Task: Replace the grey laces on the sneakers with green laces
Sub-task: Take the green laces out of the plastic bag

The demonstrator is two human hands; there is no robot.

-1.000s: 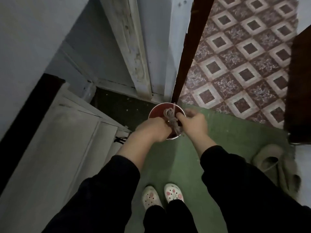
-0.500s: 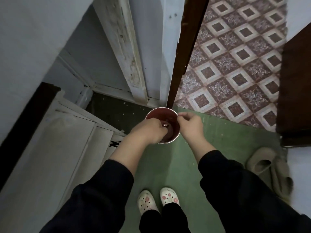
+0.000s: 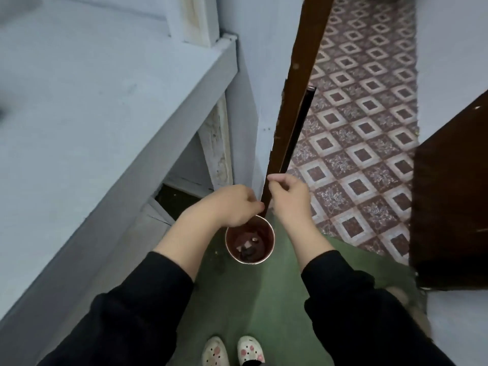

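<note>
A pale ledge (image 3: 105,101) walls in the left side, and a brown door edge (image 3: 298,101) rises just behind the hands. Open green floor (image 3: 264,299) lies to the near side. A red bin (image 3: 270,233) stands upright on it, mouth up, holding dark scraps; whether a grey lace lies among them, or which way, cannot be told. The left hand (image 3: 232,204) overlaps the far rim and the right hand (image 3: 289,198) hangs just beside it. Both are curled, the right thumb and forefinger pinched, their contents unclear.
</note>
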